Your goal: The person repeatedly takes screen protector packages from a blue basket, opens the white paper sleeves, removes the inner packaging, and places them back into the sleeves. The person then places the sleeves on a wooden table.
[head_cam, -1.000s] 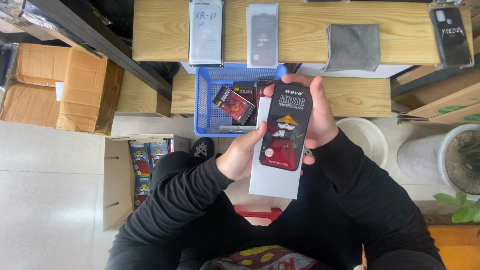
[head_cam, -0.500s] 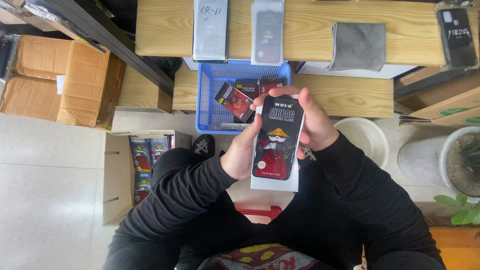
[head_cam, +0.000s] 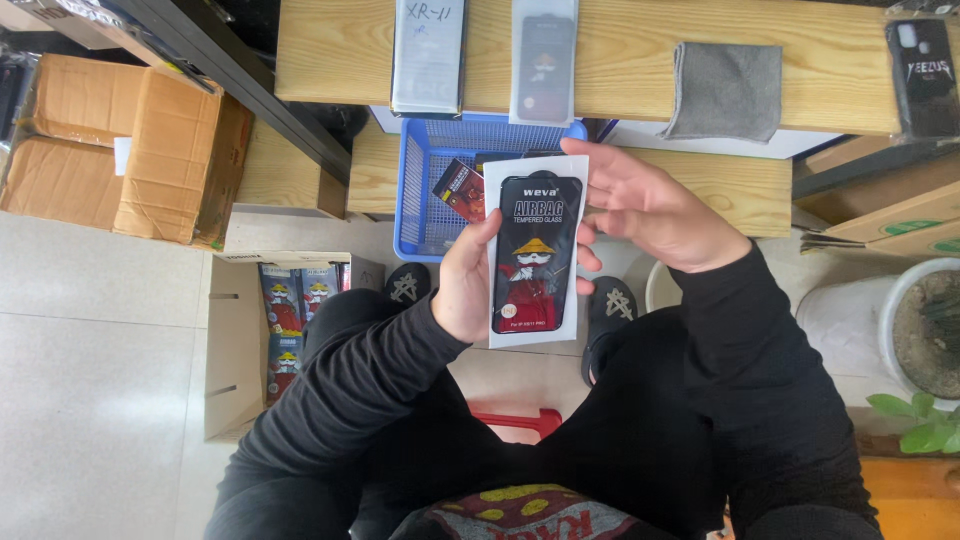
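A flat white packet with a black phone-shaped panel and a red cartoon figure [head_cam: 535,250] is held upright in front of me. My left hand [head_cam: 465,285] grips its left edge and lower back. My right hand [head_cam: 650,205] touches its right edge and top corner, fingers spread behind it. Behind the packet a blue mesh basket [head_cam: 425,190] holds a few similar dark packets [head_cam: 460,188].
A wooden shelf [head_cam: 620,50] carries two clear sleeved packets [head_cam: 428,55], a grey cloth [head_cam: 725,90] and a black phone case [head_cam: 920,75]. Cardboard boxes [head_cam: 120,150] are stacked at left; an open carton of packets [head_cam: 285,320] stands by my knee. A potted plant [head_cam: 925,340] is at right.
The packet has shifted slightly left and lower in my hands. My right hand has opened up, its fingers now spread along the right edge instead of wrapped over the top.
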